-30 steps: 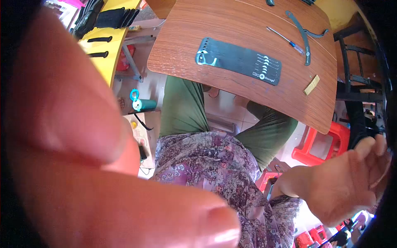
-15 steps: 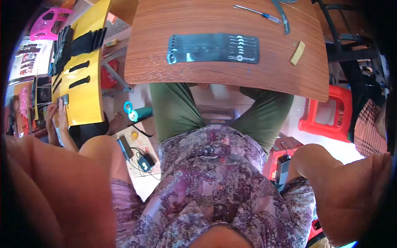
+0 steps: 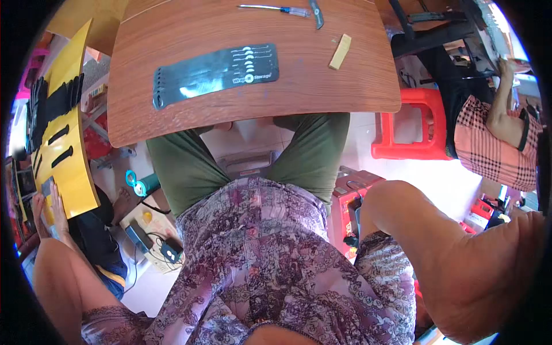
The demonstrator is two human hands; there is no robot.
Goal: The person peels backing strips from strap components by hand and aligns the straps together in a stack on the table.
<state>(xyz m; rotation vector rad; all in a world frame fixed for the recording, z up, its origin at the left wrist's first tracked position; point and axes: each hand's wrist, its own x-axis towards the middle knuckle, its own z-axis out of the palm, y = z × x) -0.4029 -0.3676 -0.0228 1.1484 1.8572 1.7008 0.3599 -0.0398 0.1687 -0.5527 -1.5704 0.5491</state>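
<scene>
My left hand is out of view; only my bent left arm shows at the lower left. At the right edge, the base of my right hand (image 3: 494, 276) is raised near the camera, its fingers lost in the dark rim, so any hold is hidden. Neither arm touches the table. On the brown wooden table (image 3: 190, 29) lies a flat stack of dark straps (image 3: 213, 72) with white "Wrap-It Storage" print. Beyond it are a screwdriver (image 3: 287, 10) with a clear blue handle and a dark strap end (image 3: 317, 14). A small yellowish block (image 3: 340, 52) lies farther right.
At left, a co-worker's hands (image 3: 54, 207) rest by a yellow table (image 3: 80, 190) bearing black straps (image 3: 62, 156). A teal bottle (image 3: 148, 184) and black devices (image 3: 171, 252) sit lower left. A red stool (image 3: 388, 129) and another person in a checked garment (image 3: 489, 144) are at right.
My left hand, large before the camera earlier, has dropped out of view at the lower left. The fingers of my right hand no longer show. The view has shifted, with the table now farther left.
</scene>
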